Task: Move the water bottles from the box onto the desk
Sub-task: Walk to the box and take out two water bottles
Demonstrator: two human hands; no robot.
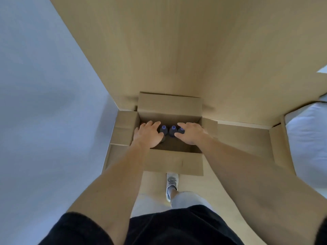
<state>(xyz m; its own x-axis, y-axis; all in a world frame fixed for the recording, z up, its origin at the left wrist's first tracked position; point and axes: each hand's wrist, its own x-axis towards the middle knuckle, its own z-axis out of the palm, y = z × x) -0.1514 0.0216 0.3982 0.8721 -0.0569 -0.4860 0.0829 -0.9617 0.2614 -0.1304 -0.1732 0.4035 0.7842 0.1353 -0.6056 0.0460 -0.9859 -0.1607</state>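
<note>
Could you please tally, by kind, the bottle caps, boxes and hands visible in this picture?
Bottle caps showing in the box: 3, at and, the last partly under the right hand
Cardboard box: 1
Hands: 2, left hand, right hand
Total: 6

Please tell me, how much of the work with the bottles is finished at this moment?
Done: no bottle shows on the desk. In hand: the left hand and right hand reach into the open box, over the bottle caps; a firm grip is not clear. Left: lifting the bottles out onto the desk.
</note>
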